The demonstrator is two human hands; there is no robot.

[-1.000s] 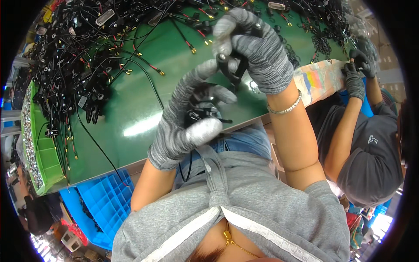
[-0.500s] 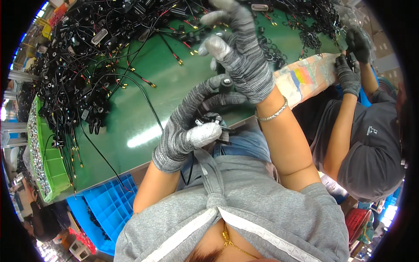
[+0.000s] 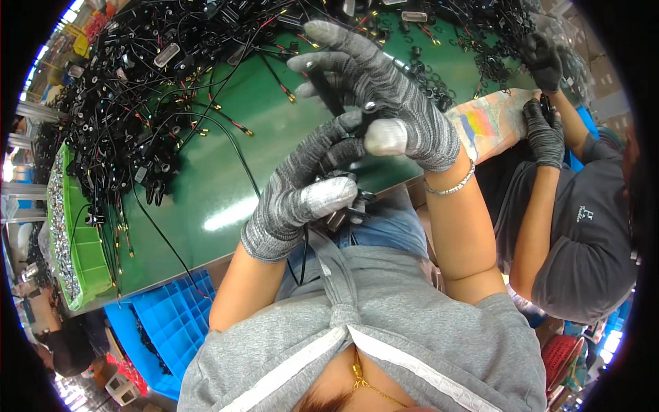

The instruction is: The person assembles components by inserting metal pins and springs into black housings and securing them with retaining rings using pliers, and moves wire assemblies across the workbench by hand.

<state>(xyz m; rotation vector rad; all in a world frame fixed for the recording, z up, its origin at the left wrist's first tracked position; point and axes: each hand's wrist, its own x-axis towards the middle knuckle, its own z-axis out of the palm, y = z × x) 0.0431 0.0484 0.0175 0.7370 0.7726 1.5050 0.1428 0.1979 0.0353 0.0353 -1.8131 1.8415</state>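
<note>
My left hand (image 3: 298,185), in a grey striped glove with a pale thumb, is closed around a small black part with shiny metal bits (image 3: 347,211). A black cable runs down from beside its wrist. Just above and to the right, my right hand (image 3: 405,103), gloved alike, has its thumb bent in and its long fingers stretched out. A dark rod-shaped piece (image 3: 325,89) lies among its fingers, its kind not clear. Close to that thumb shows a small round shiny tip (image 3: 371,106). The left fingertips reach up to the rod's lower end.
A large heap of black cabled parts (image 3: 130,117) covers the green table's (image 3: 199,178) far left. Small black rings (image 3: 436,86) lie beyond my right hand. A green bin (image 3: 86,254) of small metal pieces stands left, blue crates (image 3: 171,316) below. A gloved co-worker (image 3: 549,206) works at right.
My right hand has come down and nearer to my left, its thumb now bent inward. The dark rod now shows among the right fingers. My left hand has hardly moved.
</note>
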